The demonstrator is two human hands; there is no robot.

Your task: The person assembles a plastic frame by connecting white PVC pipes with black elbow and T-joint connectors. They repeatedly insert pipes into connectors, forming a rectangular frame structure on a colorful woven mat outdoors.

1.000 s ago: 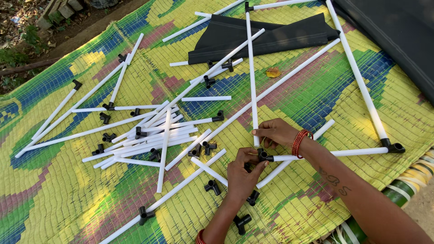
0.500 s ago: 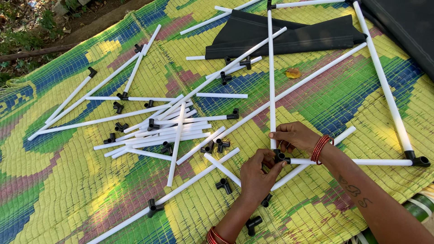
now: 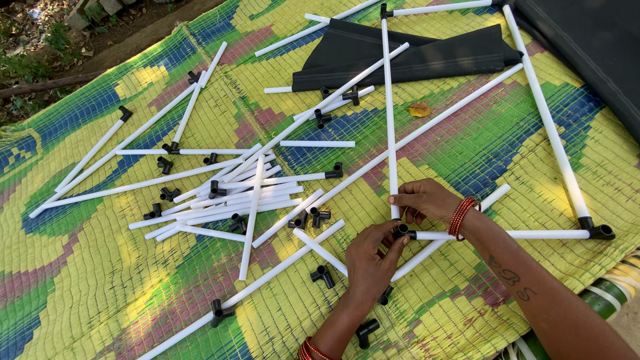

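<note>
My left hand (image 3: 369, 259) pinches a small black corner connector (image 3: 400, 231) that joins two white pipes. My right hand (image 3: 425, 201), with red bangles at the wrist, grips the lower end of a long white pipe (image 3: 388, 107) running away from me, right at the connector. A second white pipe (image 3: 527, 235) runs right from the connector to another black corner connector (image 3: 598, 231). From there a long white pipe (image 3: 545, 120) goes up to the far corner, forming part of a rectangular frame.
A heap of loose white pipes (image 3: 227, 193) and black connectors (image 3: 323, 275) lies on the colourful woven mat (image 3: 87, 287) at left and centre. Folded black fabric (image 3: 407, 57) sits at the back, a black sheet (image 3: 593, 47) at far right. Bare ground lies beyond the mat's top-left edge.
Both hands stay on the same corner joint; my fingers have shifted slightly on the connector and pipe end. The head camera has moved, sliding the scene in view.
</note>
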